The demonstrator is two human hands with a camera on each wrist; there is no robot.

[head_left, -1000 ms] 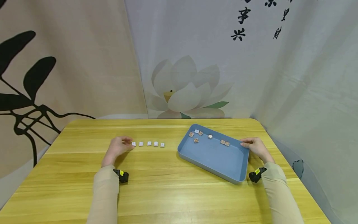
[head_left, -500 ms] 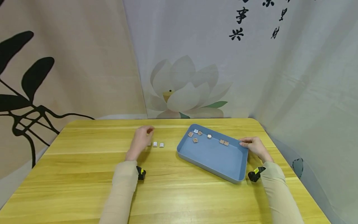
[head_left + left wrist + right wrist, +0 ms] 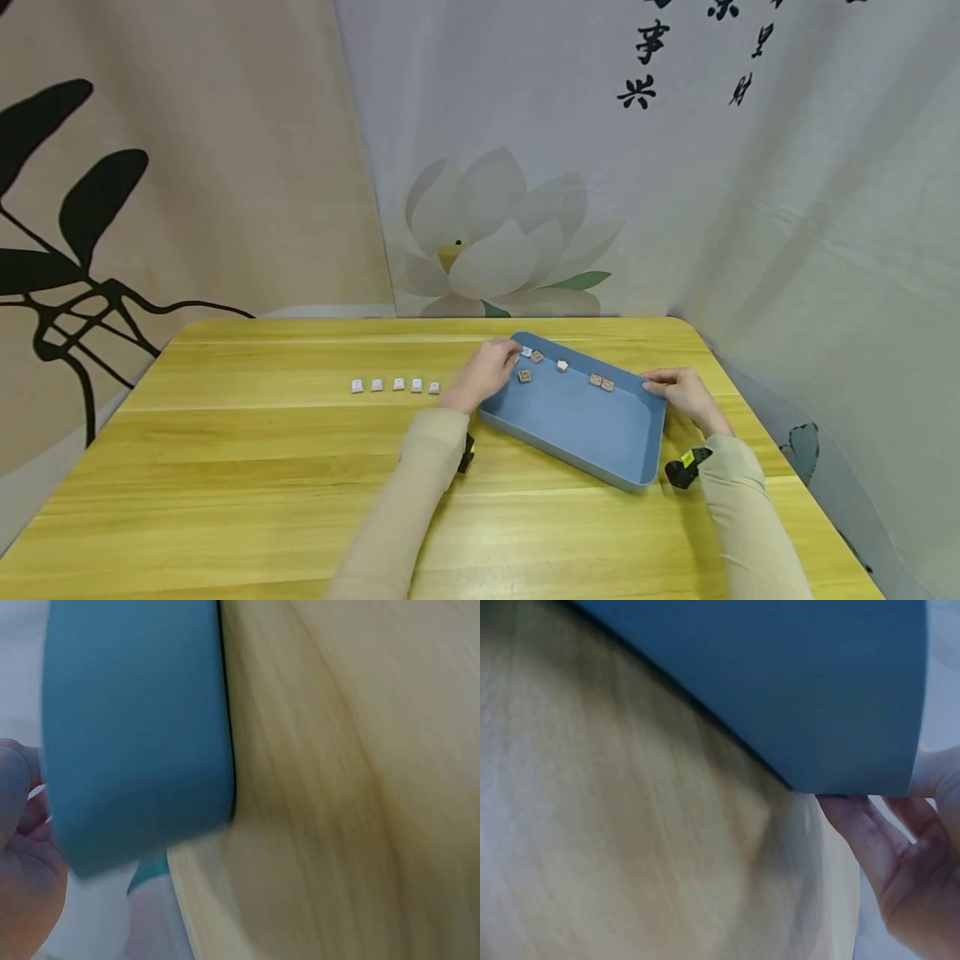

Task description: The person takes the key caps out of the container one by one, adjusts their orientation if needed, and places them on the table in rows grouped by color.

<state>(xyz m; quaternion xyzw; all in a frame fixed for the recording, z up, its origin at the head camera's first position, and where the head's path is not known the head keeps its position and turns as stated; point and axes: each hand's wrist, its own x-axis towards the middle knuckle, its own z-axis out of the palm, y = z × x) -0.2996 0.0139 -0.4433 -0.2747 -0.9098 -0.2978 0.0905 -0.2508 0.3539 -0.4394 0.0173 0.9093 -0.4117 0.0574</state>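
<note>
A shallow blue-grey tray (image 3: 577,425) lies at an angle on the table, with several small brown square pieces (image 3: 524,377) and a couple of white keycaps (image 3: 527,352) along its far side. My left hand (image 3: 487,368) reaches over the tray's left corner, fingertips bent down beside a white keycap. In the left wrist view the tray wall (image 3: 142,727) hides those fingertips, so I cannot tell whether they pinch a piece. My right hand (image 3: 682,392) grips the tray's right rim between thumb and fingers; in the right wrist view its fingers (image 3: 866,832) press against the outside.
Left of the tray, several white keycaps (image 3: 398,384) stand in a spaced row on the wooden table (image 3: 225,467). Behind the table's far edge hangs a printed curtain (image 3: 480,167). A small black camera (image 3: 686,468) sits on the right wrist.
My left hand has left the leftmost keycap of the row and moved right, past the row, to the tray's left corner. The right hand stays on the rim.
</note>
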